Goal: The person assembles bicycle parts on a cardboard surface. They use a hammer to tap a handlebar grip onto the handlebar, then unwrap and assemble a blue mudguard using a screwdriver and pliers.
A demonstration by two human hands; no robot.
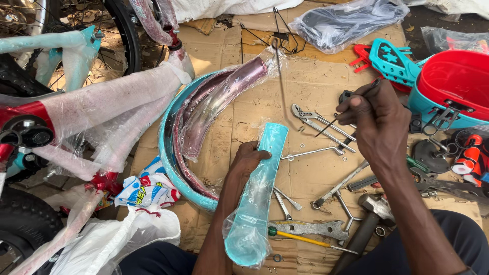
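My left hand (248, 159) grips a short teal bicycle mudguard (257, 196) wrapped in clear plastic, holding it upright near its upper half. My right hand (376, 122) is raised to the right of it and pinches a thin dark metal rod (331, 124) between thumb and fingers. The rod's lower tip points down toward the tools on the cardboard. The two hands are apart.
Flattened cardboard (224, 117) covers the ground, strewn with pliers (313, 119), spanners (310, 228), a screwdriver (300, 238) and a hammer (371, 216). Curved wrapped mudguards (204, 109) lie left of centre. A wrapped bicycle frame (91, 104) stands at left. A red and teal basket (451, 89) sits at right.
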